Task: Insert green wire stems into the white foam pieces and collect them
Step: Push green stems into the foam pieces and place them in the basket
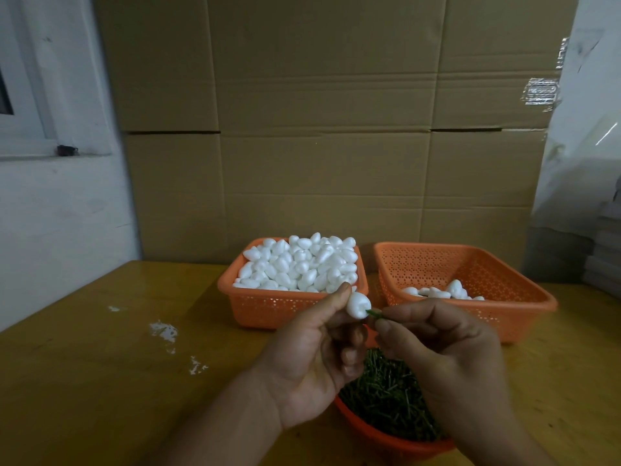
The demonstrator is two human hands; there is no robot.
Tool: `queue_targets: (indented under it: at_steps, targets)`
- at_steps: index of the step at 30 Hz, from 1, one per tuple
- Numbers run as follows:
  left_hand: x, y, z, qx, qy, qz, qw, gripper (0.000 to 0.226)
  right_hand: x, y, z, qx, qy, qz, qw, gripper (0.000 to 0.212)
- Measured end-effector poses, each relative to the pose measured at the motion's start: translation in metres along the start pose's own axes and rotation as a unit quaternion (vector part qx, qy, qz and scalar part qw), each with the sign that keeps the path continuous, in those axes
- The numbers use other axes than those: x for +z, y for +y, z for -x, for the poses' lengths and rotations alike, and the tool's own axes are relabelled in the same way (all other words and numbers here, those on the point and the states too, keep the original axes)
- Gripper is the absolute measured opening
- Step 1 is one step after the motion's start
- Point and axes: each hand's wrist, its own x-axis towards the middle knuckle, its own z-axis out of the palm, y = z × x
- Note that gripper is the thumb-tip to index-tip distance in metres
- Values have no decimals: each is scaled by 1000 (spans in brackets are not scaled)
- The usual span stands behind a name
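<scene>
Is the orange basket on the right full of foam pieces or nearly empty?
Nearly empty. The right orange basket holds only a few white foam pieces at its bottom, with its perforated walls mostly bare.

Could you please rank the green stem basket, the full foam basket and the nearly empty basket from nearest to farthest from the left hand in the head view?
From the left hand:
1. Green stem basket, just below and right of it, partly under both hands.
2. Full foam basket, directly behind it.
3. Nearly empty basket, back right, beyond the right hand.
</scene>
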Motion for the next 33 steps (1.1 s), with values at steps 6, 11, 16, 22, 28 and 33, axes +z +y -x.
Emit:
queue_targets:
  at_steps: [6,11,16,22,28,33]
  targets:
    - [2,-1,0,7,7,-11,1000,32,2,3,2,-48,11,49,998,8]
    - [3,-4,1,20,17,-21,999,33,0,5,4,-109,19,164,980,8]
    - [6,-6,3,54,17,-36,998,31,-4,9,3,-138,34,232,962,5]
    - [5,-9,2,113,22,-88,989,32,-6,10,2,-131,34,256,957,15]
    - [3,-14,-2,227,60,-216,948,39,-5,15,2,-57,21,222,973,15]
    - [5,-15,1,323,66,-337,882,39,-1,14,5,-47,0,206,977,15]
